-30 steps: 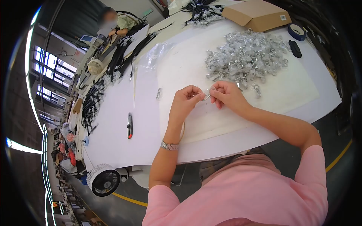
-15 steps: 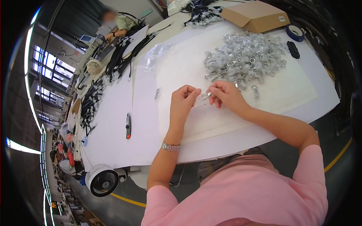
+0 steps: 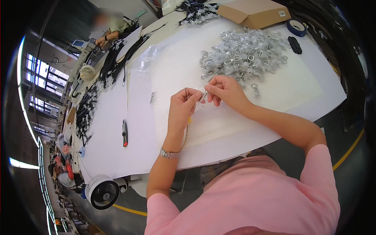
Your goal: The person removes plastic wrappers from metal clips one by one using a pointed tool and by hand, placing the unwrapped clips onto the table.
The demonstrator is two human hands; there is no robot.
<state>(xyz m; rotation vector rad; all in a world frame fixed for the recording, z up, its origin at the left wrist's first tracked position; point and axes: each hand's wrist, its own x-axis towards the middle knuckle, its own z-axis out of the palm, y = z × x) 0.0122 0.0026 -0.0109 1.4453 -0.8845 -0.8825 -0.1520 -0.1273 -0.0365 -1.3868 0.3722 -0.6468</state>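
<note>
Over the white table sheet, my left hand and my right hand meet with fingertips pinched on a small metal clasp in clear plastic. A thin dark strand stands up at the left fingers, and a thin cord with a yellow bit shows beside the left wrist. Beyond my right hand lies a big heap of plastic-wrapped metal clasps. One wrapped clasp lies just below the heap, and another lies left of my left hand.
A box cutter lies at the left. Behind are a cardboard box, blue tape, a black object and black straps. A fan stands at the near left edge. A person sits at the far left.
The whole view has shifted, so the table contents appear further left. My hands have come closer together around the clasp, and a dark strand now shows at my left fingers.
</note>
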